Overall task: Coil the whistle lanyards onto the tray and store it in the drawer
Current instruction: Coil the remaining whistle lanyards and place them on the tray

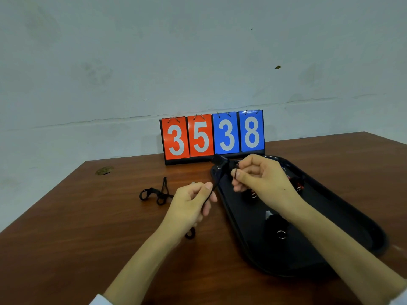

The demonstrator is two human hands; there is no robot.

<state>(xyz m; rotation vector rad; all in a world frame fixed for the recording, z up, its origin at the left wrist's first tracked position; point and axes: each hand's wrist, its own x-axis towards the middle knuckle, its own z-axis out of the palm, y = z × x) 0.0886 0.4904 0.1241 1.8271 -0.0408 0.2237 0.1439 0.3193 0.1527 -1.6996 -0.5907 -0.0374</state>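
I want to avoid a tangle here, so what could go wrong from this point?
The held lanyard, pinched between left hand and right hand, seems to trail a loose loop below the left hand; it might snag while coiling. The tray already holds a coiled whistle, so a new coil could tangle with it. The second lanyard on the table looks twisted.

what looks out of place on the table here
A loose lanyard lies tangled on the table left of the tray, not coiled on it. The left hand and right hand pinch a second lanyard over the tray's far end.
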